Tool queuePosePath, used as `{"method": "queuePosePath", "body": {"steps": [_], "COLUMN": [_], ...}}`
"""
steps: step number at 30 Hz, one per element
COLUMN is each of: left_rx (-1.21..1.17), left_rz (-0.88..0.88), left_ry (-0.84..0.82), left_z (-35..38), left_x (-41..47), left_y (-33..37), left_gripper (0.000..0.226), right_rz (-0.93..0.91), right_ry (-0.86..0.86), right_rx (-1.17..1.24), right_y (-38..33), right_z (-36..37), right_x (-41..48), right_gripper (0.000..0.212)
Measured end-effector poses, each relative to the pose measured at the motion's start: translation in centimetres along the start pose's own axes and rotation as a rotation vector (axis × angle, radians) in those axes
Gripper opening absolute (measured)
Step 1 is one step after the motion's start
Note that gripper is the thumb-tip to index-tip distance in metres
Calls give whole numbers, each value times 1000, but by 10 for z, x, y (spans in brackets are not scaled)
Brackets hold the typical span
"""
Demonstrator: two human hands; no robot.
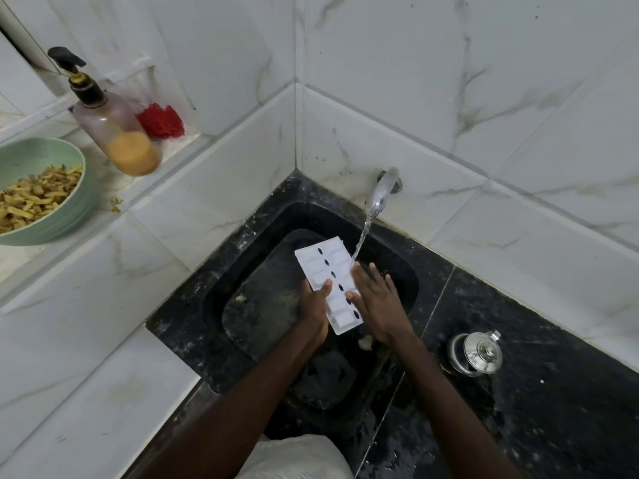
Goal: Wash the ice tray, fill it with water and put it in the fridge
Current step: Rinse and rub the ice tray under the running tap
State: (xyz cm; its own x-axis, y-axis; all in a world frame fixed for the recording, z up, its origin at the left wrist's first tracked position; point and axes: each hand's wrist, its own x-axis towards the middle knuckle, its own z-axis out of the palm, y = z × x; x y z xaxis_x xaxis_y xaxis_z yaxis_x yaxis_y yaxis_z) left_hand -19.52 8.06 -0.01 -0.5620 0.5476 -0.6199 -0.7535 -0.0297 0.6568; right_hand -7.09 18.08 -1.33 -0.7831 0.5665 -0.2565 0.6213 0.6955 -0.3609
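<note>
Ice tray (328,281) under running tap (382,193)

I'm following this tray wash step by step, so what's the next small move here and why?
Probably slide the ice tray slightly right, under the water stream. The stream from the tap lands at the tray's right edge beside the right hand, missing most of the tray. The left hand grips its left edge over the sink.
</note>
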Motion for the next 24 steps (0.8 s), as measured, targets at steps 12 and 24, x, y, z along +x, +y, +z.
{"method": "queuePosePath", "body": {"steps": [12,24], "left_rx": [-33,-14], "left_rz": [5,3], "left_ry": [55,59], "left_z": [0,-7], "left_x": [1,10], "left_y": [14,20], "left_gripper": [43,41], "right_rz": [5,-29], "right_ry": [8,25], "right_rx": [-98,-136], "right_y": [-4,-17], "right_z": [1,0], "right_x": [10,9], "right_gripper": [70,76]}}
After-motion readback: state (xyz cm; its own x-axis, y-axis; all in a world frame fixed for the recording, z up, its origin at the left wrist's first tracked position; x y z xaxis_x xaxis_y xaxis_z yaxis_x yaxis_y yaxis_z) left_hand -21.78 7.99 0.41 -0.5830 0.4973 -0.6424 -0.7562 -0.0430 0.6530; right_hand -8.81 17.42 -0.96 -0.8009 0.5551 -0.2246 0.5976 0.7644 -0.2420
